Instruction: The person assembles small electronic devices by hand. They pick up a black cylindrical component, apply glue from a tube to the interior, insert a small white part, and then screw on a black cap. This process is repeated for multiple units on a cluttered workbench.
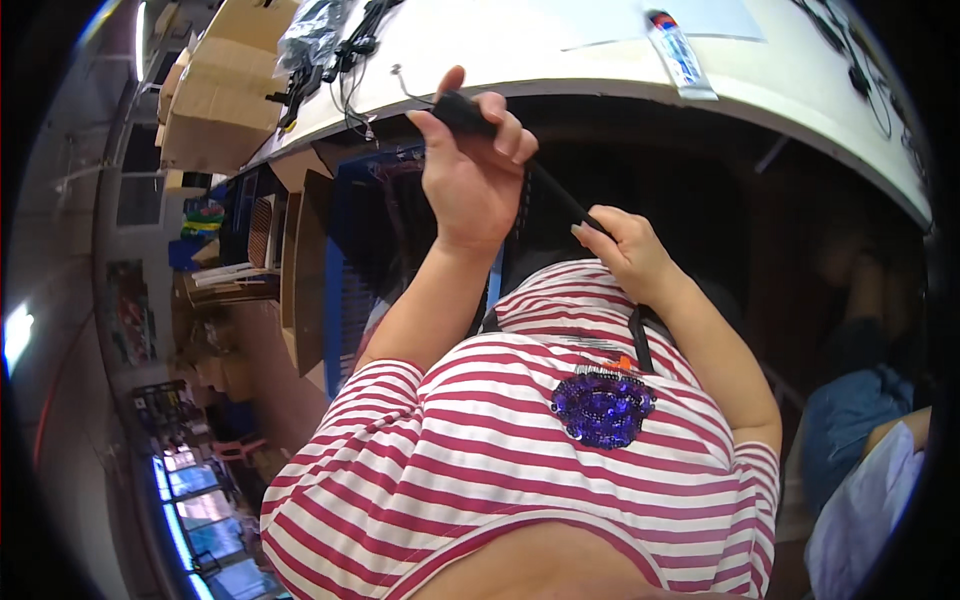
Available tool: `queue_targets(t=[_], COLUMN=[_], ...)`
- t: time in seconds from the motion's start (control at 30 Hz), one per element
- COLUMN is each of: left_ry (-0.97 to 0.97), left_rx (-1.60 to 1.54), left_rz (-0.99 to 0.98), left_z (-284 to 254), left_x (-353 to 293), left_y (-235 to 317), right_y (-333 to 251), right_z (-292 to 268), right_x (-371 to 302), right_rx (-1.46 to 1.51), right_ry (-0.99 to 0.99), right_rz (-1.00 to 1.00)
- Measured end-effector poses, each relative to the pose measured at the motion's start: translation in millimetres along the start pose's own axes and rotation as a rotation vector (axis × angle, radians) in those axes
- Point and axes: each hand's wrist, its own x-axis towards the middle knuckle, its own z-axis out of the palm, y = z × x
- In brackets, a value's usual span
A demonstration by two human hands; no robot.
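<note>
My left hand (pixel 473 170) is raised near the table's front edge, its fingers closed round a black block-shaped piece (pixel 462 114). A thin wire (pixel 407 88) with a small light tip sticks out past the far end of that piece. A black rod (pixel 563 193) slants down from beside my left hand to my right hand (pixel 635 255), which grips its lower end between thumb and fingers. Block and rod look like one device, but my left fingers hide where they meet, and I cannot tell its exact kind.
On the white table (pixel 520 50) lie black cables (pixel 358 45), a clear plastic bag (pixel 313 35), a red, white and blue tube (pixel 682 58) and more cables (pixel 860 75). A cardboard box (pixel 225 85) stands left, a blue crate (pixel 345 250) below. Another person's clothed legs (pixel 860 420) show at right.
</note>
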Motion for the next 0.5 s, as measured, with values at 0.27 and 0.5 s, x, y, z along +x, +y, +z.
queue_targets(t=[0.27, 0.5], left_ry=[0.027, 0.04], left_rx=[0.019, 0.028], left_rz=[0.022, 0.131], left_z=[-15.6, -33.9], left_x=[-1.3, 2.3], left_y=[-3.8, 13.3], right_y=[14.8, 45.8], right_z=[7.3, -6.1], right_x=[10.2, 3.0], right_rx=[-0.093, -0.438], right_ry=[0.079, -0.115], right_rz=[-0.053, -0.001])
